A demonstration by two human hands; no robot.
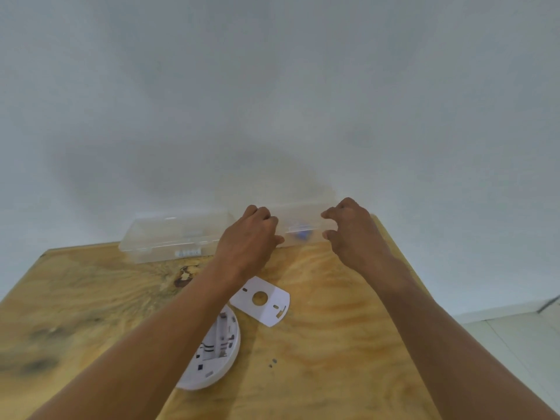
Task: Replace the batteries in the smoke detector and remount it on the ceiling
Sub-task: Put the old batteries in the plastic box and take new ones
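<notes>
The white round smoke detector (216, 356) lies back side up on the wooden table (333, 344), partly under my left forearm. Its flat white mounting plate (263, 301) rests just beyond it. At the table's far edge sits a small clear plastic box (303, 227) with something blue inside. My left hand (248, 237) grips the box's left end with curled fingers. My right hand (354, 231) is at the box's right end, its fingers curled and apart at the box's edge.
A larger clear plastic box (169, 237) with small white pieces inside stands at the far left of the table against the white wall. Two small dark specks (272, 362) lie on the wood near the detector. Tiled floor shows at the right.
</notes>
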